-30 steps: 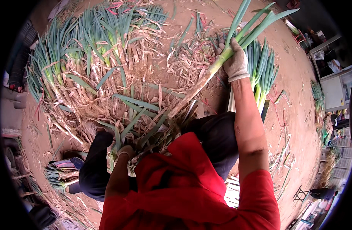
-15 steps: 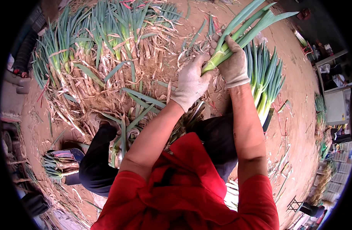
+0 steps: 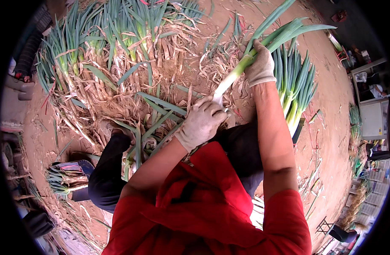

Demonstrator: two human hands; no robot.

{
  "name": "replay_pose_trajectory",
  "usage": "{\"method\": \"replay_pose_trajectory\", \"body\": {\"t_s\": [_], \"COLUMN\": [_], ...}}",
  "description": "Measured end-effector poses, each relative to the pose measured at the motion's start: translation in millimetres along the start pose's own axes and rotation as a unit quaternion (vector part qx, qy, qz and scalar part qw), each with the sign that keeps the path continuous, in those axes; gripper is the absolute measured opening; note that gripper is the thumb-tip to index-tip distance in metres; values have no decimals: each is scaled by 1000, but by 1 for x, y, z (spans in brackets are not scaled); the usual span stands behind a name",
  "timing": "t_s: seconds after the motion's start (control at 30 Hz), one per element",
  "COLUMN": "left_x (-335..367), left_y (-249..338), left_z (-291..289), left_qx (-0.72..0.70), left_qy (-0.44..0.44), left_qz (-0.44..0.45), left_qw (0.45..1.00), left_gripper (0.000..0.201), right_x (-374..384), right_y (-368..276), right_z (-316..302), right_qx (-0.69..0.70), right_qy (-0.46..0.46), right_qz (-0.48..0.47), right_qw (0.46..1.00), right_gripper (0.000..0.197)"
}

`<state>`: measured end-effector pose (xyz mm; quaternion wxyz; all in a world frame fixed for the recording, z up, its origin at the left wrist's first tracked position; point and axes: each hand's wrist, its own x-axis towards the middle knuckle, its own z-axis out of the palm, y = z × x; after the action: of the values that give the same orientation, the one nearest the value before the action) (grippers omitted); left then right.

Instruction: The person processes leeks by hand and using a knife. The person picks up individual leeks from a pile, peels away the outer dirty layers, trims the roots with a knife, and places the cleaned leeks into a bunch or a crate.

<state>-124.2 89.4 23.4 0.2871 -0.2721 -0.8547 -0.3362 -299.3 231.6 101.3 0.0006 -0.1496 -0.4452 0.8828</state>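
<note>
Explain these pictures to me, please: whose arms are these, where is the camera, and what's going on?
There is no machine arm here, just a person in red clothing and pale gloves. The camera sits on that person's head, looking down; its very wide lens bends straight edges. The right hand grips a long green onion near its leaves, while the left hand closes around its white lower end. On the brown floor, a big pile of onions with dry, papery skins lies ahead to the left. A bunch with pale stalks is beside the right forearm.
</note>
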Motion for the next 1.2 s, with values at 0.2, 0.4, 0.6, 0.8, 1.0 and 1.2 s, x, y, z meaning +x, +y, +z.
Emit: {"method": "replay_pose_trajectory", "body": {"t_s": [0.2, 0.4, 0.6, 0.8, 1.0, 1.2], "left_x": [-283, -333, -74, 44, 38, 30], "left_y": [-69, -117, -68, -24, -35, -27], "left_z": [-6, -14, -16, -3, 12, 2], "left_qx": [33, 103, -115, -1, -27, -402], "left_qy": [-654, -614, -41, 55, 93, 181], "left_qz": [-395, -404, -441, -258, -321, -426], "left_qw": [644, 670, 889, 965, 942, 790], "left_gripper": [57, 42, 39, 26, 9, 21], "right_x": [25, 40, 17, -2, -4, -3], "right_y": [-27, -37, -22, -11, -10, -13], "right_z": [-27, -50, -16, 2, 5, 4], "right_qx": [-27, 30, 56, 90, 59, 77], "right_qy": [41, -91, -176, -232, -218, -240], "right_qz": [-97, -92, -66, -29, -44, -36], "right_qw": [994, 991, 981, 968, 973, 967], "right_gripper": [18, 25, 31, 33, 33, 32]}}
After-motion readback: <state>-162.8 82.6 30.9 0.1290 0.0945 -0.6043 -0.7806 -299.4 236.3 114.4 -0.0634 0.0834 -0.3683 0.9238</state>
